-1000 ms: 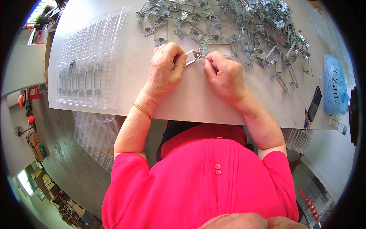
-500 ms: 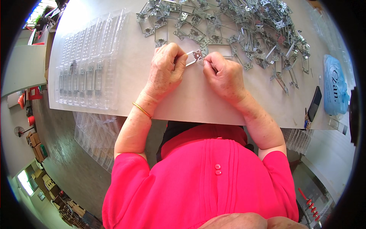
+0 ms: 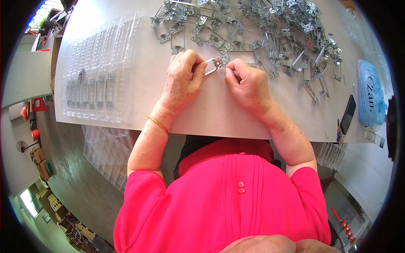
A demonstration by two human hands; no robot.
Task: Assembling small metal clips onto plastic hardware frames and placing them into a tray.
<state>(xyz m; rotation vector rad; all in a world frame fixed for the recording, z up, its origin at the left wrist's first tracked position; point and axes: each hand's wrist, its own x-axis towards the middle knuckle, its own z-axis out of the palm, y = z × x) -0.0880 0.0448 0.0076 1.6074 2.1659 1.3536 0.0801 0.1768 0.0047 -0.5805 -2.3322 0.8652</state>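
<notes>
Between my hands, above the table's near part, is a small metal bracket with a wire frame [image 3: 217, 63]. My left hand [image 3: 184, 75] is closed round the frame's left end, which its fingers hide. My right hand [image 3: 249, 83] pinches at the bracket's right end; whether the fingertips grip the bracket itself or some small part on it is too small to make out. Beyond both hands spreads a heap of similar metal brackets [image 3: 291, 33], tangled together. A clear plastic blister tray [image 3: 120, 90] lies left of my left hand, with several brackets set in its slots.
At the table's right side lie a dark phone [image 3: 347, 114] and a blue plastic bag [image 3: 370, 95]. More clear trays [image 3: 107, 147] are stacked below the table's left front edge. The white tabletop [image 3: 202, 118] ends just in front of my body.
Both hands stay in nearly the same place, still at the bracket. The bracket's plate has tilted slightly between the fingers.
</notes>
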